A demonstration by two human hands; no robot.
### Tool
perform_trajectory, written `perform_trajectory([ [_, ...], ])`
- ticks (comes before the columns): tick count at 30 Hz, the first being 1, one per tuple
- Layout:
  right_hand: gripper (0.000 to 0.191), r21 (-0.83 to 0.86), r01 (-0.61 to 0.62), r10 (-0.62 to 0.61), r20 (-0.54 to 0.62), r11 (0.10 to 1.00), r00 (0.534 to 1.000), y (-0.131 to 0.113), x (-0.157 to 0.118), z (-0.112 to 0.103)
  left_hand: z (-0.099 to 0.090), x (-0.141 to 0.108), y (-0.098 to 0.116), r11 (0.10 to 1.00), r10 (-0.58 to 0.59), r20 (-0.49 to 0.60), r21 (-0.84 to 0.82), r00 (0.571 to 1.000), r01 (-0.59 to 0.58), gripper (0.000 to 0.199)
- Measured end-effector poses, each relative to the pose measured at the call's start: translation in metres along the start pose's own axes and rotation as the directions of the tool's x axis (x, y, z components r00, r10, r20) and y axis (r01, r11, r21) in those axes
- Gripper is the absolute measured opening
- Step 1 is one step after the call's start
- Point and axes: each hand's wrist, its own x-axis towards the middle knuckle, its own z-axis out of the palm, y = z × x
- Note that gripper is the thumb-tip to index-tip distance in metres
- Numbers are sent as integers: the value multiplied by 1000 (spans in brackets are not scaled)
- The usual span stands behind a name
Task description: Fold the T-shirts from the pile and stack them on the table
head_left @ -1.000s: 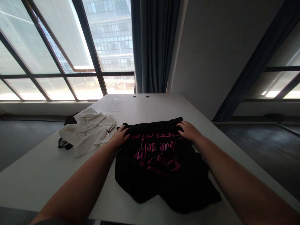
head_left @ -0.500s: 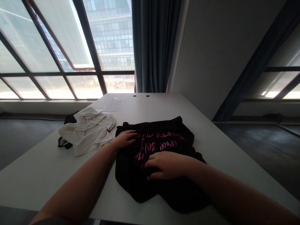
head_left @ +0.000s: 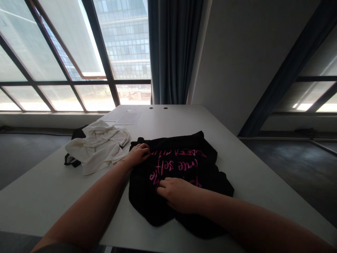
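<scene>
A black shirt [head_left: 184, 168] with pink lettering lies in front of me, loosely folded, its lower edge uneven. The lettering appears upside down or mirrored in places. My left hand [head_left: 138, 154] rests at the shirt's upper left part, fingers curled into the cloth. On the lower middle of the print lies my right hand [head_left: 179, 194], fingers bent and drawn together on the fabric. How much cloth each hand pinches is partly hidden by the fingers.
The shirt lies on a white table [head_left: 173, 121]. At the left is a crumpled white garment [head_left: 98, 144] with black cloth [head_left: 79, 133] under it. Paper sheets [head_left: 128, 118] lie farther back. Beyond stand windows and a blue curtain [head_left: 175, 52].
My left hand's fingers have curled in from lying stretched out. My right hand has moved slightly left and toward me, its fingers closing on the cloth; more lettering shows above it.
</scene>
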Motion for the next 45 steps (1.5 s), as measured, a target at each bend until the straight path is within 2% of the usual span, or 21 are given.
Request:
perform_trajectory([
  [3, 33, 58, -13, 10, 43, 998, 999, 5, -4, -11, -2, -1, 3, 999, 35, -18, 7, 999, -35, 17],
  [7, 42, 243, -54, 26, 121, 969, 992, 19, -15, -34, -6, 0, 9, 997, 45, 39, -69, 998, -43, 25],
  [9, 45, 291, -113, 61, 179, 950, 982, 28, -22, -44, -9, 1, 16, 997, 26, 58, -77, 998, -21, 27],
  [14, 45, 228, -275, 182, 359, 934, 915, 56, -35, -51, -17, 1, 46, 999, 51, 101, 13, 994, -53, 21],
  [17, 43, 197, -357, 259, 395, 913, 881, 80, -43, -47, -17, -2, 68, 993, 98, 146, 45, 984, -106, 16],
  [21, 39, 129, -546, 479, 344, 828, 807, 119, -58, -47, -21, -7, 93, 985, 98, 245, 115, 965, -129, 15],
  [25, 35, 30, -692, 671, 214, 721, 710, 147, -70, -49, -27, -14, 118, 984, 77, 340, 125, 937, -126, 17],
  [28, 34, 0, -719, 714, 122, 695, 689, 156, -71, -47, -27, -20, 139, 981, 49, 378, 154, 925, -115, 20],
  [31, 31, -35, -729, 730, 62, 683, 681, 153, -64, -43, -27, -28, 158, 978, 43, 412, 168, 910, -122, 21],
  [33, 31, -43, -741, 743, 50, 670, 668, 145, -57, -41, -29, -33, 168, 979, 100, 463, 110, 881, -169, 19],
  [34, 33, -30, -738, 739, 49, 674, 672, 138, -53, -41, -31, -35, 172, 978, 155, 502, 43, 851, -204, 18],
  [36, 37, 17, -700, 697, 67, 714, 714, 123, -45, -39, -35, -39, 177, 956, 292, 583, -164, 758, -242, 14],
  [37, 38, 32, -662, 659, 77, 749, 748, 115, -41, -37, -36, -40, 179, 928, 366, 616, -294, 697, -228, 10],
  [38, 38, 31, -620, 617, 79, 784, 783, 107, -36, -34, -38, -40, 179, 890, 429, 623, -415, 655, -188, 7],
  [39, 38, 10, -584, 582, 74, 812, 810, 99, -31, -29, -38, -39, 178, 852, 461, 598, -506, 655, -138, 5],
  [40, 37, -23, -556, 556, 61, 831, 829, 92, -27, -24, -38, -37, 175, 825, 451, 545, -557, 707, -96, 5],
  [41, 37, -60, -539, 542, 37, 840, 840, 86, -22, -18, -37, -35, 171, 820, 385, 462, -569, 799, -65, 10],
  [42, 37, -90, -531, 534, 3, 842, 846, 80, -17, -13, -35, -32, 165, 836, 264, 350, -548, 899, -32, 16],
  [43, 38, -106, -528, 528, -34, 842, 849, 76, -13, -8, -33, -28, 158, 860, 107, 215, -509, 971, 18, 21],
  [44, 39, -112, -526, 521, -72, 843, 850, 73, -10, -4, -30, -24, 149, 877, -49, 83, -474, 995, 83, 24],
  [45, 40, -112, -520, 510, -108, 847, 853, 70, -8, -1, -27, -19, 138, 878, -176, -20, -455, 984, 148, 26],
])
